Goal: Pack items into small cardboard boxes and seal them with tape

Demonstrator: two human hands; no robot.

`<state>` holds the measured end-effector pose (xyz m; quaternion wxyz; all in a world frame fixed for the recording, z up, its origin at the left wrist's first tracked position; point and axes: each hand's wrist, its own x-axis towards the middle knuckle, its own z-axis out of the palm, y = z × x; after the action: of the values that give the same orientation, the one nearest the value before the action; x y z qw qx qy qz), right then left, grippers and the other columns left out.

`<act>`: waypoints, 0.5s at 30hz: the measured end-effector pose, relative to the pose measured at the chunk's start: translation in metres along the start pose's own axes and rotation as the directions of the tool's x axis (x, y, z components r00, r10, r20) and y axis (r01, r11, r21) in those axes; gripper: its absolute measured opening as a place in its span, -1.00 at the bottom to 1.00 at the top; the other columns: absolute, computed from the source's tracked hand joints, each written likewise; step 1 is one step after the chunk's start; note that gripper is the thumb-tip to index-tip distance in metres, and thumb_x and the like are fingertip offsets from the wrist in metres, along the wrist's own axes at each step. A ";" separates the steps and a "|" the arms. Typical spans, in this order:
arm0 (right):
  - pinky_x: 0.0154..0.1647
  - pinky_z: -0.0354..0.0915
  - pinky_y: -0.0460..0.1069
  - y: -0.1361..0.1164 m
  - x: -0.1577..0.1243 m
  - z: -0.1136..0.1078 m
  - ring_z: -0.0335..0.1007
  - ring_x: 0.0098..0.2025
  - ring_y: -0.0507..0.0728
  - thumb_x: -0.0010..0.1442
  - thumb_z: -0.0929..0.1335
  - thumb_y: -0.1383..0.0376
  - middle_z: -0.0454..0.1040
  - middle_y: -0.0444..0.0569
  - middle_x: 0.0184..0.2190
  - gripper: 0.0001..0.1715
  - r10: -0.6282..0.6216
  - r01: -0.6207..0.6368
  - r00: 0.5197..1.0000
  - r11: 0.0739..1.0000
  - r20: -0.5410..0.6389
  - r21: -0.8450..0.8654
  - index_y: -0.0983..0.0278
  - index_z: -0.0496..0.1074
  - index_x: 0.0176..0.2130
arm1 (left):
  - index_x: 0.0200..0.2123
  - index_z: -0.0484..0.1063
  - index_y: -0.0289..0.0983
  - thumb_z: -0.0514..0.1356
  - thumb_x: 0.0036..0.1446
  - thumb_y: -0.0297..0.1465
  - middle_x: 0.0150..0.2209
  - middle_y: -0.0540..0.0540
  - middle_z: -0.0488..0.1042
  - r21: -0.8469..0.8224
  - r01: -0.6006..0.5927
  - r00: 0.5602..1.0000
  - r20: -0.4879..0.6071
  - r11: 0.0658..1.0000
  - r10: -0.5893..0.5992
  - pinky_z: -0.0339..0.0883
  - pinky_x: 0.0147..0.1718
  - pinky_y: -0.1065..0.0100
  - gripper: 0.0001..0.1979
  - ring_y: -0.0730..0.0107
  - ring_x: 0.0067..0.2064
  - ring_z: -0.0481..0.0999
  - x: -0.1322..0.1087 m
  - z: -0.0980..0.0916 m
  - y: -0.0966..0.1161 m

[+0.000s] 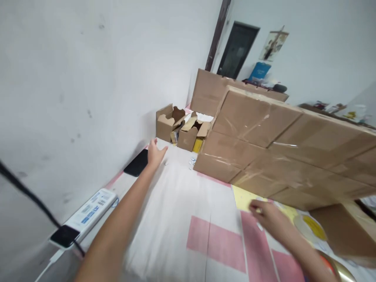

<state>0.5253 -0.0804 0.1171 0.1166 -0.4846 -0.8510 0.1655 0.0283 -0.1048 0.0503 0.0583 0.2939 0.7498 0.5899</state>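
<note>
My left hand [155, 153] reaches far forward along the white wall, fingers together, resting by a black phone [136, 163] on the table. Whether it grips anything is hidden. My right hand [268, 219] lies on the pink-and-white table cover [188, 211] at the lower right, fingers curled over the edge of a yellow sheet [243, 197]. Both hands are blurred by motion.
Stacked taped cardboard boxes [282, 152] form a wall along the right. Two small open cartons [179, 127] stand at the far end. A white power strip [88, 213] with a black plug lies at left. A tape roll [313, 229] sits near my right wrist.
</note>
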 end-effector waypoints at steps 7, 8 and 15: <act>-0.06 0.46 0.17 -0.215 0.198 0.170 0.57 -0.33 0.20 0.18 0.35 0.33 0.62 0.06 -0.08 -0.51 -0.248 0.179 0.967 0.821 0.056 0.542 0.22 0.48 0.11 | 0.42 0.02 -0.16 0.35 0.05 -0.32 0.51 -0.26 -0.20 0.504 -0.461 0.883 0.183 0.730 0.431 -0.43 0.37 -0.28 -0.08 -0.21 0.50 -0.37 0.088 0.056 0.019; 0.01 0.44 0.19 -0.227 0.228 0.187 0.59 -0.23 0.23 0.16 0.35 0.37 0.60 0.08 -0.02 -0.45 -0.214 0.152 0.976 0.810 0.044 0.567 0.23 0.45 0.16 | 0.43 0.00 -0.17 0.34 0.07 -0.28 0.51 -0.27 -0.21 0.526 -0.489 0.871 0.251 0.696 0.422 -0.43 0.36 -0.29 -0.08 -0.23 0.50 -0.39 0.101 0.058 0.021; 0.38 0.06 0.34 -0.257 0.345 0.251 0.02 0.42 0.41 0.13 0.30 0.42 0.12 0.44 0.35 -0.06 -0.253 0.330 0.944 0.760 -0.213 0.560 0.50 -0.07 0.41 | 0.32 0.26 -0.14 0.23 0.20 -0.21 0.33 -0.27 0.29 0.486 -0.651 0.725 0.625 0.583 0.288 -0.22 0.38 -0.15 -0.37 -0.08 0.46 -0.01 0.163 0.044 0.021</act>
<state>0.0594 0.0524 0.0010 0.3377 -0.2954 -0.8136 0.3698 -0.0789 0.0188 0.0986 -0.0329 0.6250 0.7604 0.1735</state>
